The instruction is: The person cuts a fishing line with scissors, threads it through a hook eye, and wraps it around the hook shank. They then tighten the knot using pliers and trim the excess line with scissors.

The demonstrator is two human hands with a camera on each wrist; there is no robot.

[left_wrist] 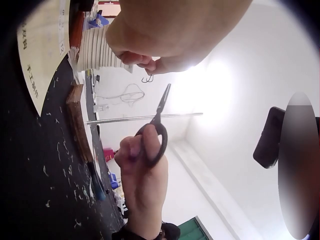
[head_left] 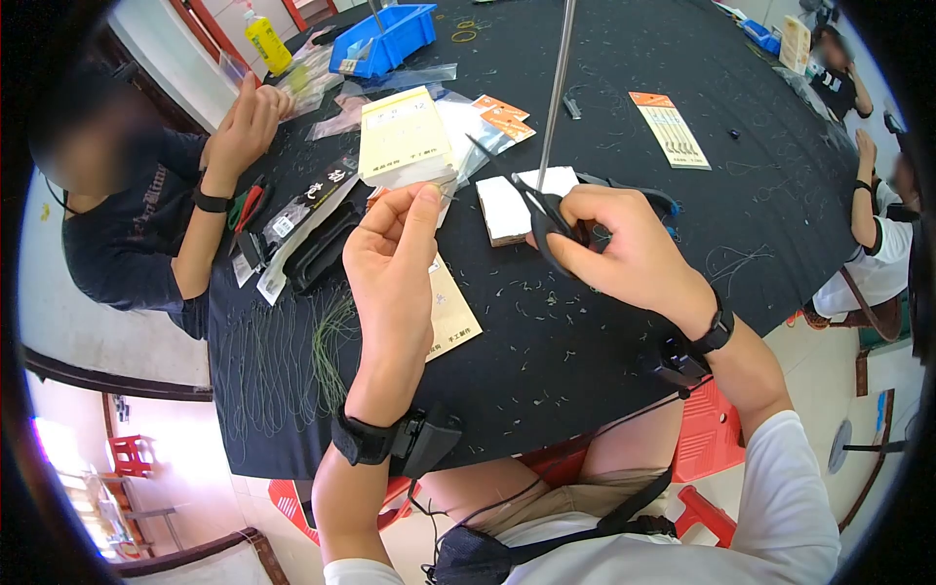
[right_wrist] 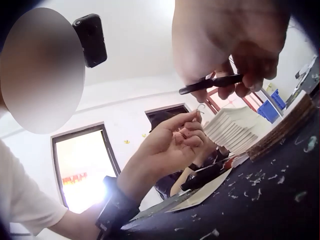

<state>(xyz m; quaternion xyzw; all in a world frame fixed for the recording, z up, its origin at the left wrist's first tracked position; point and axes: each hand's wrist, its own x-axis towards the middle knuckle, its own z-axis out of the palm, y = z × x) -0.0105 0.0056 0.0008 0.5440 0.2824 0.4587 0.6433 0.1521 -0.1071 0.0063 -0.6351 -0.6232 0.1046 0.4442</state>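
Between thumb and forefinger, my left hand [head_left: 395, 268] pinches a small fish hook [left_wrist: 148, 79], which in the right wrist view shows as a thin curved hook [right_wrist: 201, 108] above the fingertips. My right hand [head_left: 634, 244] grips black scissors [head_left: 548, 210] by the handles, fingers through the loops; in the left wrist view the scissor blades [left_wrist: 163, 99] point up near the hook, apart from it. Behind my left hand stands a stack of cream cards [head_left: 405, 132]. A white-topped block [head_left: 502, 210] lies by the scissors, with a thin metal rod [head_left: 558, 88] rising at it.
Another cream card [head_left: 453, 312] lies under my left forearm. Green line [head_left: 327, 341] spreads at the left, beside black packages [head_left: 307, 219]. A blue bin [head_left: 385, 41] and yellow bottle [head_left: 266, 44] stand at the back. An orange-white hook card [head_left: 670, 132] lies right. Other people sit around the table.
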